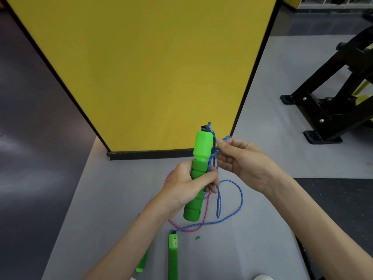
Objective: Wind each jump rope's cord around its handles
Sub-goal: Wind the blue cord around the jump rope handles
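Observation:
My left hand [186,184] grips a green jump-rope handle [201,152] upright in front of me. A blue cord [239,190] leaves the handle's top and hangs in loops to the grey floor. My right hand [240,158] pinches a bend of that blue cord beside the handle's head. The cord runs down to a second green handle [173,257] lying on the floor below. A pink cord [205,211] lies tangled under the blue one, and another green handle [142,263] shows partly behind my left forearm.
A yellow panel with a black frame [149,154] stands just behind my hands. Black gym equipment [333,102] stands at the right. A small green scrap [197,237] lies on the grey floor mat [101,199].

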The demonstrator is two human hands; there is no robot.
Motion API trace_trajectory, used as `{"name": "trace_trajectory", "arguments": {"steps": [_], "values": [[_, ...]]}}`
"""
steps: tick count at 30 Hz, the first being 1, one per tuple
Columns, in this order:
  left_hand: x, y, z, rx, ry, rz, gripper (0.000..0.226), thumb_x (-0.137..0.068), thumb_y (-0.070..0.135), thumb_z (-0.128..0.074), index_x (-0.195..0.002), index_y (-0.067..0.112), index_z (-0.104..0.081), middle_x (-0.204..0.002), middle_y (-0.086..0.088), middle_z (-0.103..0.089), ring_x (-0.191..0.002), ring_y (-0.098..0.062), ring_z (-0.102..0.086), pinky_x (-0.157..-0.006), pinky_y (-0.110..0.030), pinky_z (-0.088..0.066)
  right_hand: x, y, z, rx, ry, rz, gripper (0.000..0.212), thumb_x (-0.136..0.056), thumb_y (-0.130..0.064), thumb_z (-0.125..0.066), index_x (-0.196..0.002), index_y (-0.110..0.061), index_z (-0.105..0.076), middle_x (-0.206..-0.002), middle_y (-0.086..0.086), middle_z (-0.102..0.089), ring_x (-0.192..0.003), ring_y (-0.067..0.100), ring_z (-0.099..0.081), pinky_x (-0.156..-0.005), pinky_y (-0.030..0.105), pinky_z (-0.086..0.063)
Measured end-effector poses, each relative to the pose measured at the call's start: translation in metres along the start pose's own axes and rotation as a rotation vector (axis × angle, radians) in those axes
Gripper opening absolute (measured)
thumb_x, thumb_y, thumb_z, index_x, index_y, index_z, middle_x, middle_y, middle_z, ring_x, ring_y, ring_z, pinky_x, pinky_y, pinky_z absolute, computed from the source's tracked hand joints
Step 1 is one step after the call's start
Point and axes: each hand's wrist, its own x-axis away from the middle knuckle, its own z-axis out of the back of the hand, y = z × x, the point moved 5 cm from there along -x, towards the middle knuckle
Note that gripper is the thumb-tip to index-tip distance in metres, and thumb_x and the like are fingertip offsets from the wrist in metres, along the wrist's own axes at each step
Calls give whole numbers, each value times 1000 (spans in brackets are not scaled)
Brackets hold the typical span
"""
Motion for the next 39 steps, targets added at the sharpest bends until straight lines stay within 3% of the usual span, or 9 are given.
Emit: {"name": "trace_trajectory", "arguments": {"steps": [5, 8, 15, 20, 26, 29, 31, 35, 39], "values": [[-1, -1, 0, -17, 8, 1, 8, -91, 10, -62, -83, 8, -63, -71, -2, -69, -63, -15, -64, -66, -27, -49, 0, 3, -2, 17, 33, -14, 22, -89, -27, -61, -91, -5, -57, -62, 0, -64, -50, 7, -55, -51, 15, -51], [-1, -1, -1, -20, 0, 3, 9, -91, 10, -62, -82, 9, -63, -70, -2, -68, -61, -14, -63, -68, -30, -50, -1, 3, -6, 3, 32, -3, 22, -90, -27, -59, -87, -5, -55, -55, -1, -62, -44, 6, -53, -49, 14, -49], [-2, -1, 5, -7, 55, 3, 9, -90, 10, -63, -81, 8, -63, -70, -1, -68, -61, -16, -63, -66, -28, -50, 7, 0, -15, 63, -188, 60, 26, -66, -10, -70, -89, -1, -64, -80, 11, -67, -72, 19, -65, -73, 25, -56], [-1, -1, 2, -7, 27, 3, 13, -91, 12, -62, -79, 10, -61, -65, 1, -65, -66, -18, -64, -66, -27, -49, 4, -2, -10, 112, -110, 89, 8, -77, -9, -69, -76, -7, -61, -78, 11, -65, -69, 19, -62, -68, 23, -55], [0, 0, -2, -51, -31, 27, 19, -92, 17, -63, -74, 11, -59, -63, -2, -67, -65, -12, -64, -68, -24, -50, 1, -8, 0, -117, 74, 147, 11, -89, -10, -60, -79, -9, -56, -70, 5, -60, -58, 10, -58, -61, 20, -54], [0, 1, 0, -33, -11, 5, 18, -92, 14, -63, -74, 12, -59, -62, 1, -65, -67, -16, -63, -68, -26, -50, 4, -4, -7, -43, -40, 124, 7, -83, -12, -65, -83, -8, -58, -69, 4, -62, -60, 14, -58, -63, 22, -54], [0, 1, 3, -6, 11, -8, 17, -91, 11, -62, -75, 12, -59, -63, 1, -63, -68, -18, -65, -68, -28, -49, 6, 1, -13, 60, -121, 99, 23, -72, -13, -70, -91, -5, -61, -74, 8, -63, -59, 15, -59, -65, 24, -54], [0, 1, 3, -17, 7, -7, 16, -92, 12, -62, -75, 12, -60, -63, 2, -64, -70, -19, -64, -70, -30, -50, 6, 0, -13, 138, -133, 96, 19, -71, -10, -71, -87, -5, -63, -77, 12, -64, -60, 17, -61, -64, 24, -54], [1, 0, -1, -12, -32, 13, 15, -91, 11, -62, -77, 10, -61, -66, -2, -67, -70, -16, -65, -73, -28, -51, 1, -6, -6, -22, -42, 110, 12, -75, -10, -69, -82, -9, -59, -77, 8, -60, -64, 15, -59, -64, 21, -54]]}}
